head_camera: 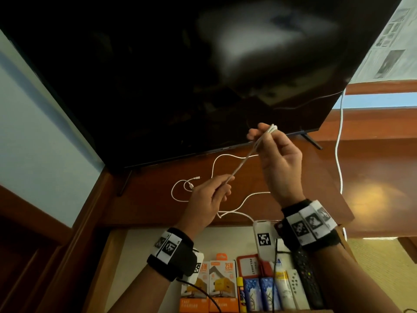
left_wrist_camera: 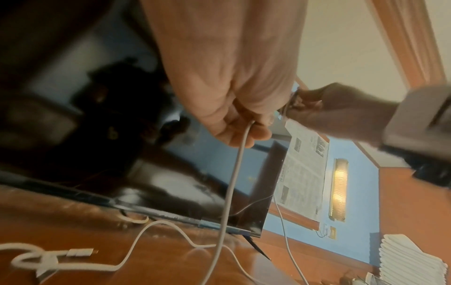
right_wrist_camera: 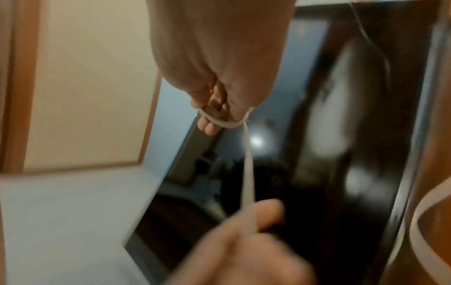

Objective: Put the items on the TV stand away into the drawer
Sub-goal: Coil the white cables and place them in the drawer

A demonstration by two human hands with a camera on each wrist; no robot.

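A white charging cable [head_camera: 244, 159] runs taut between my two hands above the brown TV stand [head_camera: 372, 168]. My right hand [head_camera: 274, 141] is raised before the TV's lower edge, with turns of the cable [right_wrist_camera: 225, 123] wound round its fingers. My left hand [head_camera: 222, 184] is lower and pinches the cable [left_wrist_camera: 234, 173] between thumb and fingers. The remaining cable lies in loose loops on the stand, its plug end [head_camera: 195, 178] to the left of my left hand. The drawer [head_camera: 140, 249] stands open below my wrists.
A large black TV [head_camera: 180, 75] on thin legs fills the back of the stand. Another white cord [head_camera: 338, 141] hangs at the TV's right. The drawer holds orange charger boxes [head_camera: 222, 288], tubes [head_camera: 267, 294], a red tag [head_camera: 248, 265] and a black remote [head_camera: 306, 279].
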